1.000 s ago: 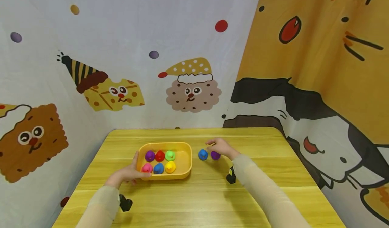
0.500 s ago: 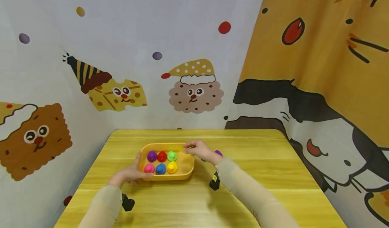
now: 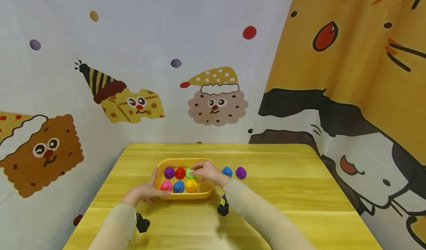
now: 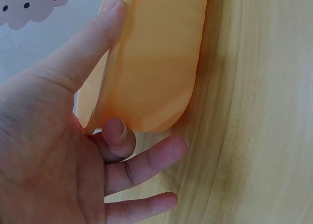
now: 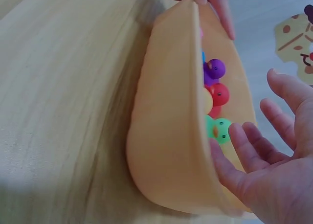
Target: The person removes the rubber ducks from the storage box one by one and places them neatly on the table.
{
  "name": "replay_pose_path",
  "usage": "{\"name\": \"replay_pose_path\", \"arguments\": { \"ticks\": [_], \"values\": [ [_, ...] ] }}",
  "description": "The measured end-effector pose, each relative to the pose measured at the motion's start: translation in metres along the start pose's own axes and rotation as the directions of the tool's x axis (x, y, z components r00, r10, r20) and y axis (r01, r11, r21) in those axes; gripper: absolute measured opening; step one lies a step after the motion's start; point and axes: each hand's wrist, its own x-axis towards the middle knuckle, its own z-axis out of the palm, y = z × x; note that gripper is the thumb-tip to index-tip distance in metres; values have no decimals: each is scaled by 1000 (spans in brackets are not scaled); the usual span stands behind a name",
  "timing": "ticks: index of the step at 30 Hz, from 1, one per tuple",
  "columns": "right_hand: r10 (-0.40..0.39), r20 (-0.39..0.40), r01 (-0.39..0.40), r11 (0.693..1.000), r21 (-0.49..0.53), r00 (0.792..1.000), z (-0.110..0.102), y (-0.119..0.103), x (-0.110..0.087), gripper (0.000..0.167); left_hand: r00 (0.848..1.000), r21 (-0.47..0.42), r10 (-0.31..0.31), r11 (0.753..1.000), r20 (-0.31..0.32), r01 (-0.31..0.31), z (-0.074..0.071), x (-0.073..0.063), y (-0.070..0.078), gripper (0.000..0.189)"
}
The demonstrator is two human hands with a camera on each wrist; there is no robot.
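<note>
A yellow plastic tub holds several small toy ducks. Purple, red and green ducks form the back row. Pink, blue and yellow ones make up the front row. My left hand grips the tub's left end; its thumb lies on the rim while other fingers stay loose outside. Over the tub's right part hovers my right hand. In the right wrist view, this hand has spread, relaxed fingers, close to the green duck, holding nothing.
A second blue duck and a second purple duck sit on the wooden table, right of the tub. Behind the table hangs a cloth wall printed with cartoon figures.
My right hand has moved left, from beside the loose blue and purple ducks to above the tub near the green duck. My left hand keeps its place on the tub.
</note>
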Motion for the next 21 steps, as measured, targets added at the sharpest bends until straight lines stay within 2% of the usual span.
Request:
{"name": "replay_pose_path", "arguments": {
  "ticks": [7, 10, 14, 17, 21],
  "values": [
    [-2, -3, 2, 1000, -30, 1000, 5, 11, -2, 31, 1000, 23, -25, 999, -1, 25, 2, 0, 1, 127],
    [-37, -9, 36, 993, -110, 999, 8, 13, -2, 28, 1000, 17, -24, 1000, 1, 24, 2, 0, 1, 128],
    [-95, -19, 88, 967, -237, 995, 13, 14, 0, 25, 1000, 10, -17, 1000, -1, 17, 1, 0, 1, 127],
    [-104, -37, 91, 960, -264, 994, 14, 16, 2, 24, 1000, 16, -18, 1000, -4, 18, 1, 1, 1, 126],
    [-98, -21, 88, 951, -295, 995, 14, 21, 5, 26, 1000, 21, -24, 999, 1, 24, 0, 1, -1, 127]
  ]
}}
